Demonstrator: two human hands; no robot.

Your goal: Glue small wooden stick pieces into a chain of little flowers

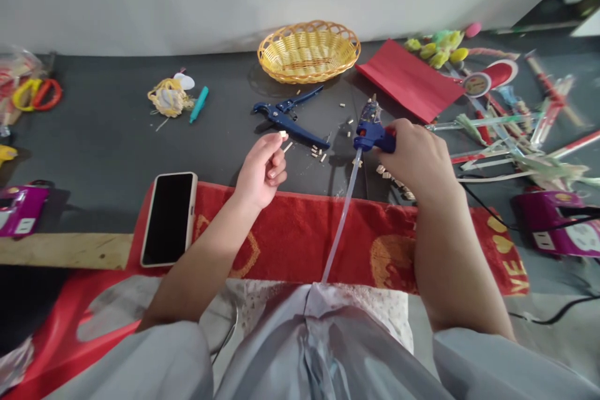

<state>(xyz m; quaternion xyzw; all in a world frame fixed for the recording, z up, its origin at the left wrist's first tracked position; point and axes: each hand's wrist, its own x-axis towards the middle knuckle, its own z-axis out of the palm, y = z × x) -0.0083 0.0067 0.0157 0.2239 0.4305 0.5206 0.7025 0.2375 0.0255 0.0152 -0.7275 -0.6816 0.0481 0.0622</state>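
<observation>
The only writing that can be read is "VE", in yellow at the right end of the red towel (300, 231), beside yellow hearts. The round label on the spool (490, 77) and the pale marks on the left purple box (23, 209) and right purple box (555, 225) are too small to read.

The dark grey desk (117, 137) meets a plain, pale wall (164, 0); a strip of bare wood (70, 250) shows along its near left edge, above a red plastic chair (60, 337). The towel lies along the near edge, with a blank-screened phone (169, 219) on its left end.

The left hand (265, 169) has a narrow grip, thumb and finger pinching a small pale piece (282, 134). The right hand (419, 153) has its grip closed round the handle of the blue glue gun (370, 131), nozzle up, a long clear glue stick (347, 206) running down from it over the towel. Between and beyond the hands lie blue cutters (290, 122) and loose cut bits (316, 151), with a wicker basket (309, 53) by the wall and red paper (407, 81) to its right
</observation>
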